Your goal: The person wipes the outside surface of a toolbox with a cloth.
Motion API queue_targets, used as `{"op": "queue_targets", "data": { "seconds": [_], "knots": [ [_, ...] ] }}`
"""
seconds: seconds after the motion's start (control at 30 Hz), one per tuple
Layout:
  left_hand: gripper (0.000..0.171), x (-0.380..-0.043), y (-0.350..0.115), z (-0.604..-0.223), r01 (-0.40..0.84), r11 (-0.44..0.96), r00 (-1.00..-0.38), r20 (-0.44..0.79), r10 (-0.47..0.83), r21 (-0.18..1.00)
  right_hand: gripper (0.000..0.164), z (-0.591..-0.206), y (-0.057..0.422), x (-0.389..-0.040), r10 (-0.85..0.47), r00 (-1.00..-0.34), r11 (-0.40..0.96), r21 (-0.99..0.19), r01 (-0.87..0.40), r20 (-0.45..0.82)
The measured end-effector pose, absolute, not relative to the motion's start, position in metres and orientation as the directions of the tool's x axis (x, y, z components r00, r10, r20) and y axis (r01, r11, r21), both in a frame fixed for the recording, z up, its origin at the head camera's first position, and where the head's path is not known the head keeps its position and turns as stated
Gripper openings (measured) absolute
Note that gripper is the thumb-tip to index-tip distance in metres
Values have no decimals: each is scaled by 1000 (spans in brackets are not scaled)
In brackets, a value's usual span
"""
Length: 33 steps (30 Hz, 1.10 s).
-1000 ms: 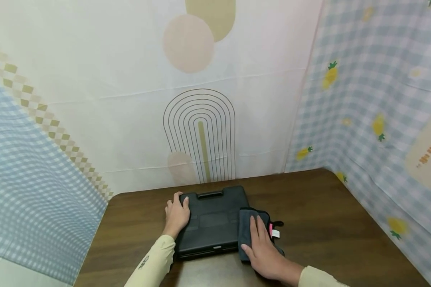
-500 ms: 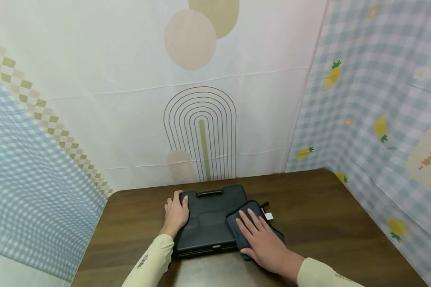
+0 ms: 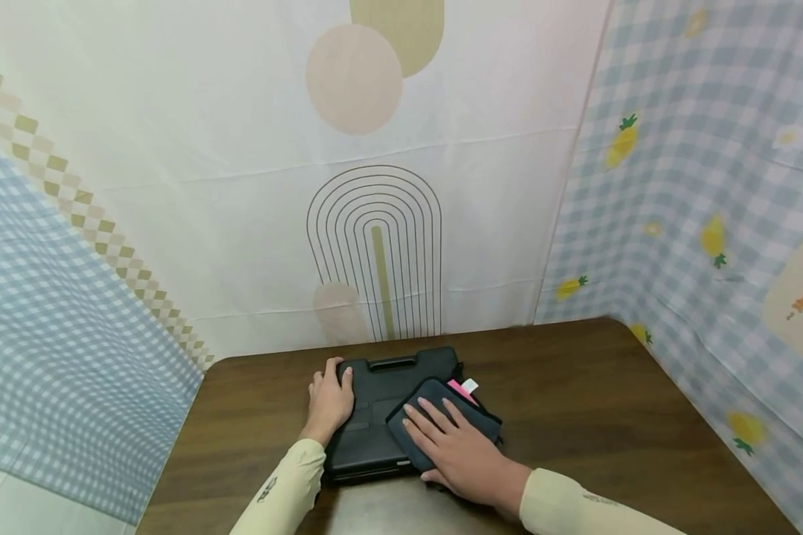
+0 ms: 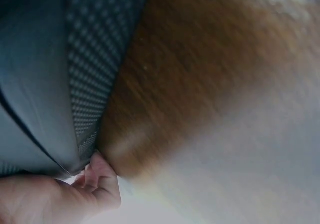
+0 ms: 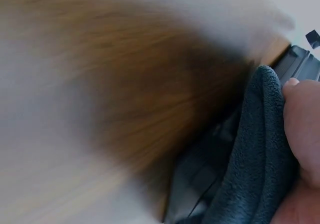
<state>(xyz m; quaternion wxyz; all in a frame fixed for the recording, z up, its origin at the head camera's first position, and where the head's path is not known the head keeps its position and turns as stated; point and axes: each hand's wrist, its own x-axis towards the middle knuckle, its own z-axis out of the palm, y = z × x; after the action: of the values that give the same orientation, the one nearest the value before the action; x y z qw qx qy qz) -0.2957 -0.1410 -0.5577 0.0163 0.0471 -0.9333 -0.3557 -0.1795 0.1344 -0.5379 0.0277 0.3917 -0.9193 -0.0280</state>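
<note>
A black plastic carrying case (image 3: 368, 427) lies flat on the table, its built-in handle at the far edge. My left hand (image 3: 330, 401) grips the case's left side near the far corner; in the left wrist view, fingertips (image 4: 102, 171) reach the edge of its textured side wall. With fingers spread and fairly straight, my right hand (image 3: 465, 453) presses a folded dark grey cloth (image 3: 411, 405) onto the right part of the lid. The cloth has black edging, a pink strip and a white tag. Its fuzzy folded edge (image 5: 265, 134) shows in the right wrist view.
The brown wooden table (image 3: 575, 416) extends on both sides of the case. A white printed curtain (image 3: 254, 223) hangs right behind the table's far edge. Blue checked curtains hang at left and right (image 3: 676, 186).
My right hand has slid the cloth leftward over the lid from the case's right edge, and the cloth has turned counterclockwise. The left hand and the case have stayed in place.
</note>
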Motion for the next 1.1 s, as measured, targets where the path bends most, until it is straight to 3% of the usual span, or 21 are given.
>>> {"op": "queue_targets", "data": {
  "seconds": [0.2,0.47,0.8,1.1],
  "knots": [
    [48,-293,-141,-555,-84,740,-994,-3,-110,667,80,-534,113,-182,-739,-674,669,126,-732,13],
    [49,-295,-142,-555,-91,746,-994,-14,-109,659,82,-534,111,-183,-727,-687,684,92,-723,4],
    [47,-293,-138,-552,-71,751,-995,6,-100,657,80,-529,108,-192,-664,-744,735,-244,-633,-68],
    [47,-292,-139,-554,-53,756,-996,21,-89,653,76,-512,98,-222,-611,-778,766,-357,-534,-148]
  ]
}}
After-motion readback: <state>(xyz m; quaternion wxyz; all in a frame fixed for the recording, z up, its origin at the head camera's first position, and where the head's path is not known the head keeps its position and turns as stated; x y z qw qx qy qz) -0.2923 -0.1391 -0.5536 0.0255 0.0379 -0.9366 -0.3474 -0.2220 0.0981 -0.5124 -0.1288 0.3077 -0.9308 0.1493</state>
